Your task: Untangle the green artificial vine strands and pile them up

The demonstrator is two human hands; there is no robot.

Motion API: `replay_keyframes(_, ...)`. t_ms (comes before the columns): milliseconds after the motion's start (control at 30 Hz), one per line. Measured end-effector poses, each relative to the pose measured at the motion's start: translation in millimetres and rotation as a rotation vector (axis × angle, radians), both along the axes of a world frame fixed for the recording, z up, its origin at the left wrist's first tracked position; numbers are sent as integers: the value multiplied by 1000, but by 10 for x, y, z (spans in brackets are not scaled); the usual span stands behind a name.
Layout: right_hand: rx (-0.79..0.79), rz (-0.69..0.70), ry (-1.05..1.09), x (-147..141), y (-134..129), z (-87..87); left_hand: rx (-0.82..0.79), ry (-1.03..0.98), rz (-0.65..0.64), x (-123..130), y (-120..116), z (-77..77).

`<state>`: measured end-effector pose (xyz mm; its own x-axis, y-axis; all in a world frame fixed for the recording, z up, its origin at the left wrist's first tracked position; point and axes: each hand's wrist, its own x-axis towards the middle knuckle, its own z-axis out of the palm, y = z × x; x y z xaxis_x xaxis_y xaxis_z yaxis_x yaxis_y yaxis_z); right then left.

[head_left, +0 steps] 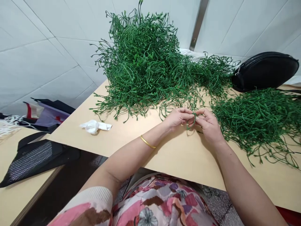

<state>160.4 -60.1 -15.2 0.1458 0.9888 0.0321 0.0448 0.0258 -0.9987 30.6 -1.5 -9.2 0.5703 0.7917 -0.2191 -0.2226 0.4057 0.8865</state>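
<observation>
My left hand (179, 118) and my right hand (208, 124) meet over the near part of the table, fingertips almost touching. Between them they pinch one thin green artificial plant stem (194, 118), bent into a small loop that hangs below the fingers. Just beyond my hands rises a large tangled heap of the same green stems (143, 62), with forked, bud-like tips. A second, lower pile of stems (254, 117) lies to the right of my right hand. The fingers partly hide the held stem's ends.
A crumpled white tissue (92, 126) lies on the pale wooden table (131, 138), left of my arms. At the back right stands a black bag (265, 70). A black mesh bag (33, 158) rests on another surface at the left. White tiled wall (58, 53) closes off the back.
</observation>
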Motion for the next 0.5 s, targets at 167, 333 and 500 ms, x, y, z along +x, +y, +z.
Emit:
replay_keyframes(167,98,80,-132,19,-23,60,63,69,114,5,-25,26)
replay_keyframes(333,135,21,-365,52,-37,80,294,170,191,10,-57,31)
replay_keyframes(500,119,34,-530,53,-56,67,399,214,161,9,-32,18)
